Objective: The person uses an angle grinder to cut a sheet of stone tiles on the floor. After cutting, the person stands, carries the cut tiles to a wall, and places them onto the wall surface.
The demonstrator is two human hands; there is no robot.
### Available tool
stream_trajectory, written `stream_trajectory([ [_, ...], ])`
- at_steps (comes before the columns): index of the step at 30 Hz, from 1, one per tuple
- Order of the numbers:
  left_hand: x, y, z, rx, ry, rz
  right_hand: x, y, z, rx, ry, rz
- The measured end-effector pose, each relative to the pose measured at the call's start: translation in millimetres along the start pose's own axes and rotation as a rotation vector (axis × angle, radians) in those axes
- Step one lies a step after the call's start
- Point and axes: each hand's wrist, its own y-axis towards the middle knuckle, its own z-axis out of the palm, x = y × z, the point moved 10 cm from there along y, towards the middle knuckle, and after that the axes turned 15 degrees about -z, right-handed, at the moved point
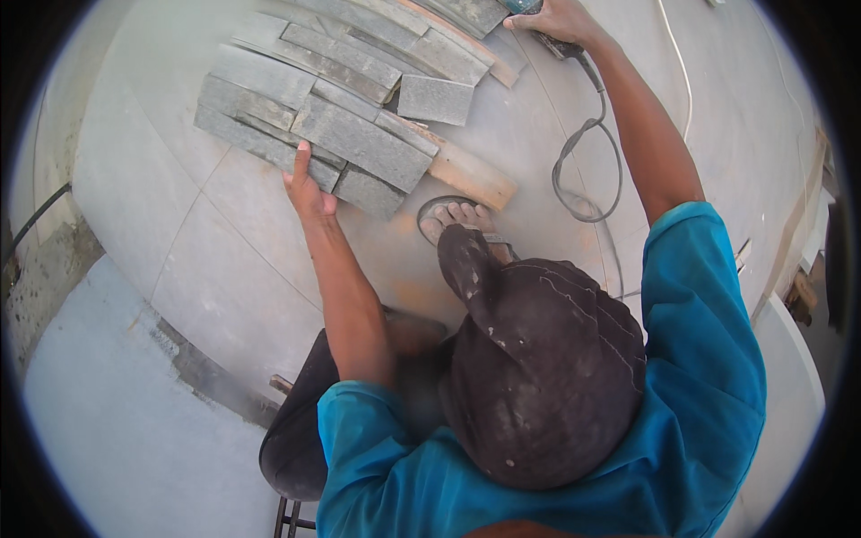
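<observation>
A grey stone cladding panel (pixel 359 139), built of staggered strips, lies in front of me on a wooden board (pixel 475 175). My left hand (pixel 309 186) grips the panel's near left edge, with the thumb on top and the fingers mostly hidden underneath. At the top edge of the view, my right hand (pixel 563 22) is closed around a teal and black corded power tool (pixel 558 43). Much of the tool lies outside the view, so I cannot make out its working end. A loose stone piece (pixel 436 99) sits at the panel's far right side.
More stone strips (pixel 359 27) lie beyond the panel. The tool's grey cable (pixel 603 134) loops over the large floor tiles (pixel 242 224) on the right. My sandalled foot (pixel 459 220) rests close to the board. Pale dust blurs the upper left. A white cord (pixel 677 63) runs along the right.
</observation>
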Motion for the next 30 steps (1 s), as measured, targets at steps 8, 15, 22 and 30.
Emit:
stream_trajectory([
  [8,-1,8,-11,0.058,-0.034,0.019,62,10,5,0.013,-0.135,0.274],
  [15,3,9,-6,0.03,-0.046,0.026,76,14,-7,0.044,-0.228,0.3],
  [22,1,2,-8,0.018,-0.05,0.009,77,5,-17,-0.086,-0.025,0.375],
  [30,-7,-9,-7,0.013,-0.053,0.022,226,20,0,-0.423,-0.183,-0.083],
])
